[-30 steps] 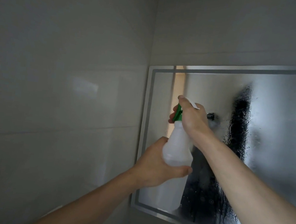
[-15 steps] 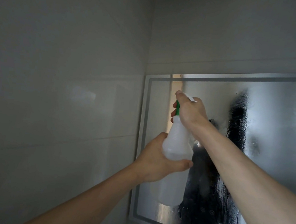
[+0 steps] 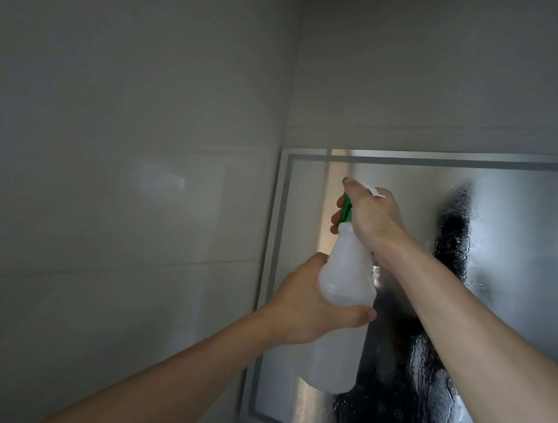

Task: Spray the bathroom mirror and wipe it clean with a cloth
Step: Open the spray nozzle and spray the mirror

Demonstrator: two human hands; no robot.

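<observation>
Translucent white plastic spray bottle (image 3: 346,277) looks light, squashy, maybe slick: left hand (image 3: 305,305) cups its belly, right hand (image 3: 371,217) grips its neck.

Pretty much just tile here: the left wall (image 3: 109,107) is big glossy pale grey tiles with thin grout lines (image 3: 110,261), one carrying a soft patch of glare (image 3: 157,178). It meets the back wall (image 3: 457,75) at a corner (image 3: 293,75).
</observation>
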